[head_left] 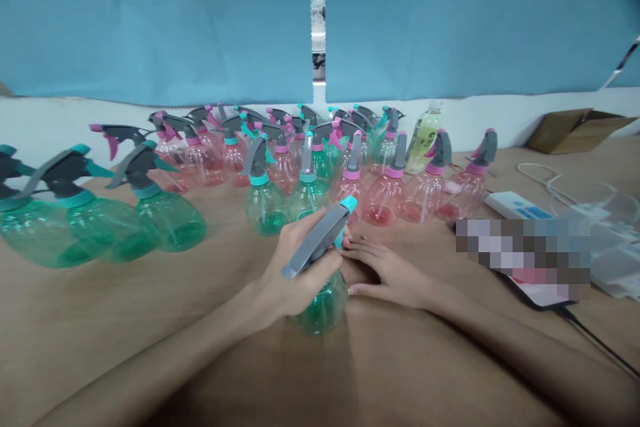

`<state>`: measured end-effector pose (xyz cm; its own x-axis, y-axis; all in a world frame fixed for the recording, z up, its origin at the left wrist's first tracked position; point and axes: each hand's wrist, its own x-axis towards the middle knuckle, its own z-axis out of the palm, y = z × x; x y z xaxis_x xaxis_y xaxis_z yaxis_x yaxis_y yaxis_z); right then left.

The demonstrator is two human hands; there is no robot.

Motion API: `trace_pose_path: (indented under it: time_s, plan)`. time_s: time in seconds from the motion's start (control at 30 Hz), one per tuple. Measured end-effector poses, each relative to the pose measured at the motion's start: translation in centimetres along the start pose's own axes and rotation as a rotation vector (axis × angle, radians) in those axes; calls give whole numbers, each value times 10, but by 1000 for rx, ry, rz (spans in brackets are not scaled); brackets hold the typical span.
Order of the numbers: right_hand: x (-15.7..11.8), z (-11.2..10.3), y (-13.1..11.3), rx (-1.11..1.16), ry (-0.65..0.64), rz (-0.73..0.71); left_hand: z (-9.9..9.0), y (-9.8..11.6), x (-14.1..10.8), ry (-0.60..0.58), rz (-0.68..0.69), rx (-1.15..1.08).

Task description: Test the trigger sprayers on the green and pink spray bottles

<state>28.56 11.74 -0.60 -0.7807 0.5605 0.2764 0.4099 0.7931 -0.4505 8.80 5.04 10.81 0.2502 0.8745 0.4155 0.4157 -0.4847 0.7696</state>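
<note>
My left hand is wrapped around the neck of a green spray bottle with a grey and teal trigger head. The bottle is tilted slightly, close in front of me. Beside it, my right hand rests low over the table, fingers stretched out towards the bottle; whether they touch it is hard to tell. Just behind stand a green spray bottle and a pink spray bottle in a row of several more. To the left is another green spray bottle among others.
Many pink and green spray bottles crowd the back of the wooden table. A drink bottle stands behind the row. On the right lie a phone with a cable, a white device, clear plastic and a cardboard box.
</note>
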Motion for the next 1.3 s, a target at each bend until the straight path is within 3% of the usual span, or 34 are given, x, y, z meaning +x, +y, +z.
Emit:
trace_pose_path:
  time_s: [0.2, 0.33, 0.63, 1.3]
  plan:
    - [0, 1, 2, 5, -7, -7, 5, 1, -3, 68, -75, 9]
    - [0, 1, 1, 14, 11, -15, 8, 0, -4, 119, -42, 3]
    - [0, 1, 2, 6, -14, -2, 7, -4, -4, 64, -47, 23]
    - [0, 1, 1, 11, 8, -13, 8, -2, -4, 88, -50, 16]
